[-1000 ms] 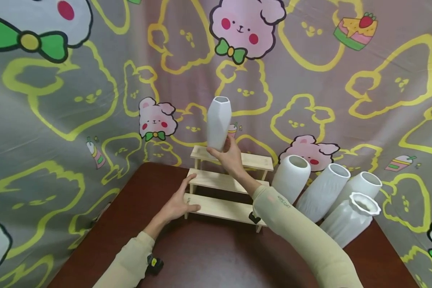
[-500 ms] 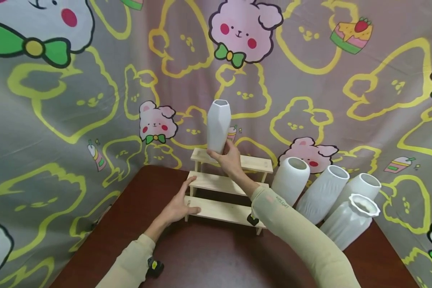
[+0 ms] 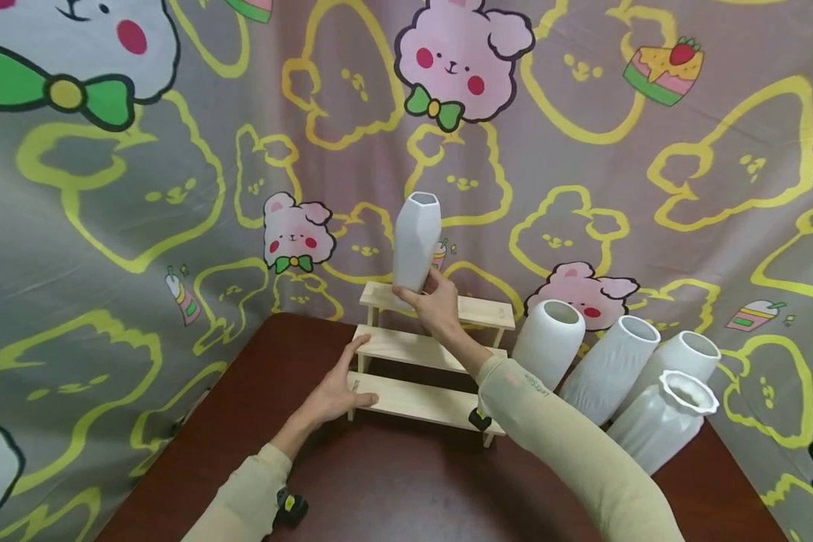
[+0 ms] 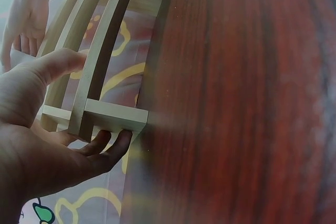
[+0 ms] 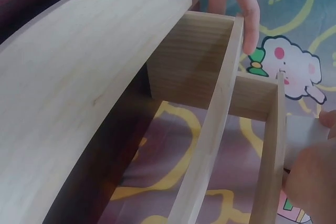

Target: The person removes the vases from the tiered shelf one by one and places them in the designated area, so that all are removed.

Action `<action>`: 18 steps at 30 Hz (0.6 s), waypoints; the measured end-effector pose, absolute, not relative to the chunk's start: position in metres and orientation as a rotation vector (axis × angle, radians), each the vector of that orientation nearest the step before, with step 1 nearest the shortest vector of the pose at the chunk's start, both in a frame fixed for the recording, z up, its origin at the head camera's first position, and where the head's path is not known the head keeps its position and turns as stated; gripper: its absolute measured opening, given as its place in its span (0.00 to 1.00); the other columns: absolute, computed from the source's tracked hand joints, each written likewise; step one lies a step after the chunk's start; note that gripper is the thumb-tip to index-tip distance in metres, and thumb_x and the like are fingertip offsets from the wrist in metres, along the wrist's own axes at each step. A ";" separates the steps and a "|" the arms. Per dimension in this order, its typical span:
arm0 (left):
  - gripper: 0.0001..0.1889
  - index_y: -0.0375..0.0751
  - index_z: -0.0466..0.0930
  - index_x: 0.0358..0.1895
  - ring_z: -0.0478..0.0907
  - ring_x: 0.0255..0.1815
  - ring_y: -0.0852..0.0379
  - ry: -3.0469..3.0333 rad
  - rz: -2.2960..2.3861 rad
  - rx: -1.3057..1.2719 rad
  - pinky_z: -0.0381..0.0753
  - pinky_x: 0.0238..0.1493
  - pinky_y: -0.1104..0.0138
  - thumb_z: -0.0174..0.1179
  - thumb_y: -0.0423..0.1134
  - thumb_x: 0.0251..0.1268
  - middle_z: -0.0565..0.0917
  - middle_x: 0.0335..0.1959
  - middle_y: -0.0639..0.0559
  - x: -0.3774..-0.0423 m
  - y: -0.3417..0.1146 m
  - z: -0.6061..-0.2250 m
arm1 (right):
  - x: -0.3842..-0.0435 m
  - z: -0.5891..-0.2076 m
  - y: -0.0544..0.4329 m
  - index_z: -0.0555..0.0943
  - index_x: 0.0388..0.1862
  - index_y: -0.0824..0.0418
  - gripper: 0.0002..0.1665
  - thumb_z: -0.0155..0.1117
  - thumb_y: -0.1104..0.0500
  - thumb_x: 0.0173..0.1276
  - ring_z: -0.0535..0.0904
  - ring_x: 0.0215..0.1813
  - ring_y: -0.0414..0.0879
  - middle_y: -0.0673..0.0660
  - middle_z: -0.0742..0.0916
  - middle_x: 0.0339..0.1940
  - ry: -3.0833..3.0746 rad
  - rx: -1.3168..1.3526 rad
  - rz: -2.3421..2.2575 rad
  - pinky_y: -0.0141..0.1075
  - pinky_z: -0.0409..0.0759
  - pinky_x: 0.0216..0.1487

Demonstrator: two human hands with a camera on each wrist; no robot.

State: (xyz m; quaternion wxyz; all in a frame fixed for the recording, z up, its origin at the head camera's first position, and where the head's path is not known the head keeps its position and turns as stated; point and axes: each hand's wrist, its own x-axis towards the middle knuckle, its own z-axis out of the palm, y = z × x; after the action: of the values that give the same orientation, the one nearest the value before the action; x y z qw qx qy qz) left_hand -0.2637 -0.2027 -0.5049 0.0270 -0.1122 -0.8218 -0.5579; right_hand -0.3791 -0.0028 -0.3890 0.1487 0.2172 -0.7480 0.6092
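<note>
A white faceted vase (image 3: 416, 237) stands nearly upright at the top step of a three-tier pale wooden stand (image 3: 420, 397), towards its left half. My right hand (image 3: 436, 302) holds the vase low down, thumb on the near side and fingers on its right. At the left end of the stand, my left hand (image 3: 333, 389) grips the wood. The left wrist view shows its thumb (image 4: 65, 64) against a shelf edge and its fingers curled round the end panel. In the right wrist view only a pale bit of the vase (image 5: 304, 135) shows beside the right hand.
Several white vases stand to the right of the stand: a smooth one (image 3: 549, 342), a textured one (image 3: 610, 373), another behind (image 3: 694, 350) and one with a ruffled rim (image 3: 667, 421). The dark red-brown table (image 3: 379, 489) ends close to a patterned curtain (image 3: 467, 158).
The vase has shifted slightly right and down at the top step, with my right hand on it. My left hand keeps its place on the stand. The head view tilts slightly.
</note>
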 end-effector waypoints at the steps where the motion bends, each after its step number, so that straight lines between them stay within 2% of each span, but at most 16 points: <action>1: 0.60 0.75 0.50 0.79 0.53 0.76 0.38 -2.538 -1.727 -0.350 0.62 0.64 0.38 0.81 0.34 0.50 0.49 0.81 0.51 -0.264 -0.202 -0.504 | -0.378 -0.389 0.000 0.82 0.60 0.59 0.34 0.83 0.53 0.56 0.85 0.51 0.49 0.55 0.89 0.49 -2.152 0.626 1.747 0.43 0.82 0.50; 8: 0.59 0.71 0.50 0.80 0.50 0.78 0.38 -2.522 -1.765 -0.385 0.59 0.66 0.37 0.80 0.33 0.51 0.48 0.82 0.51 -0.266 -0.201 -0.504 | -0.360 -0.389 0.023 0.82 0.59 0.58 0.32 0.83 0.56 0.56 0.85 0.51 0.49 0.54 0.89 0.49 -2.132 0.673 1.801 0.44 0.83 0.50; 14: 0.60 0.78 0.49 0.78 0.51 0.77 0.37 -2.561 -1.727 -0.330 0.59 0.65 0.36 0.81 0.35 0.50 0.49 0.81 0.45 -0.267 -0.202 -0.505 | -0.335 -0.387 0.049 0.82 0.61 0.56 0.33 0.83 0.56 0.56 0.85 0.53 0.49 0.55 0.88 0.51 -2.193 0.677 1.831 0.43 0.83 0.50; 18: 0.59 0.78 0.48 0.79 0.48 0.78 0.36 -2.573 -1.719 -0.341 0.59 0.65 0.35 0.80 0.36 0.51 0.47 0.82 0.44 -0.267 -0.203 -0.505 | -0.319 -0.390 0.071 0.82 0.61 0.56 0.34 0.84 0.54 0.56 0.85 0.52 0.49 0.55 0.88 0.51 -2.251 0.657 1.824 0.44 0.82 0.51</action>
State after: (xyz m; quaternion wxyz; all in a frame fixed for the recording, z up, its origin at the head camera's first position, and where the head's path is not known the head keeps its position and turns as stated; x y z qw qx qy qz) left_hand -0.2672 -0.2025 -0.5052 0.0144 -0.1096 -0.8264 -0.5522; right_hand -0.3187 0.0706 -0.3900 0.0853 0.2202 -0.7551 0.6116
